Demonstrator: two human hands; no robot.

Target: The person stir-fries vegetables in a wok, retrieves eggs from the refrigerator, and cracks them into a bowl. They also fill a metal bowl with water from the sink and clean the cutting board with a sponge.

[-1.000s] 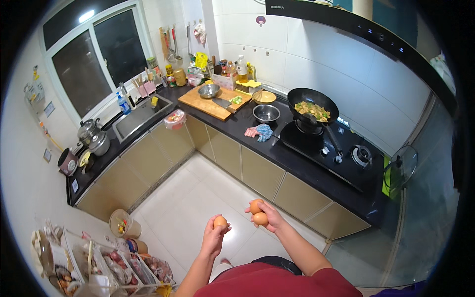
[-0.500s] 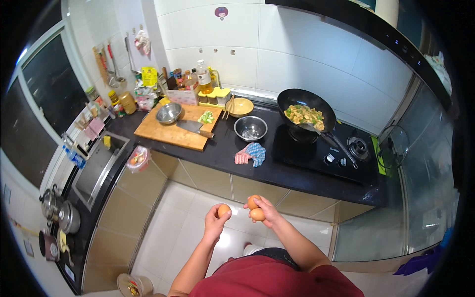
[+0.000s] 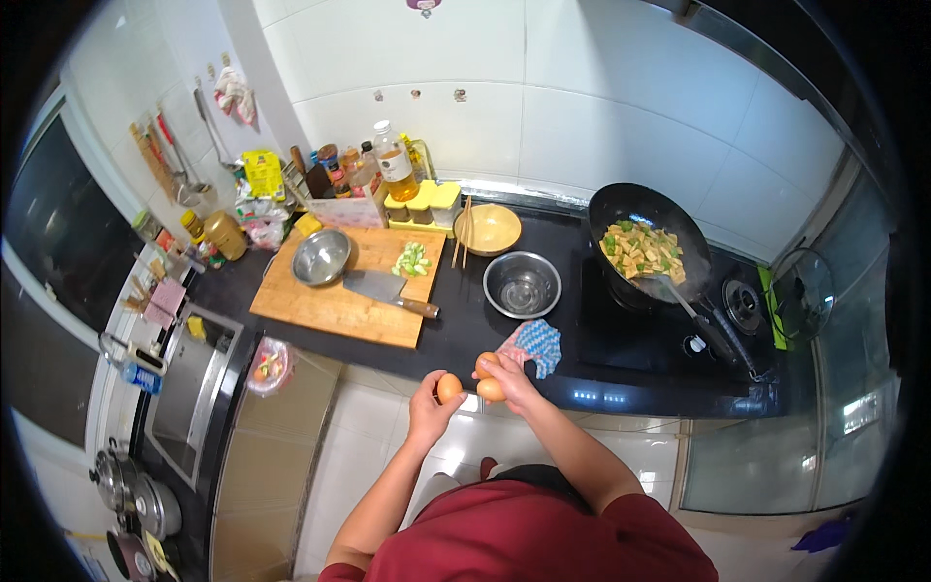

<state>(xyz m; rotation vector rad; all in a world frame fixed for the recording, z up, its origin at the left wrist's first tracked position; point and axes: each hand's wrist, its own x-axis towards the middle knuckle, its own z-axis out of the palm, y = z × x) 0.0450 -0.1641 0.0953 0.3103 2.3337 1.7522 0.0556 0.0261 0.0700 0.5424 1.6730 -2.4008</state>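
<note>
One brown egg is held in my left hand, its fingers closed round it. My right hand grips two more: an upper egg and a lower egg. Both hands are side by side just off the counter's front edge. Beyond them lies a pink and blue cloth, partly behind my right hand. A steel bowl stands behind the cloth, and a yellow bowl with chopsticks across its left side sits farther back.
On the cutting board are a cleaver, a small metal bowl and chopped green pieces. At right, a wok of browned food with a spatula rests on the stove. Bottles line the wall; a sink is left.
I have come closer to the counter, with both hands now near its front edge. The eggs remain in the same hands.
</note>
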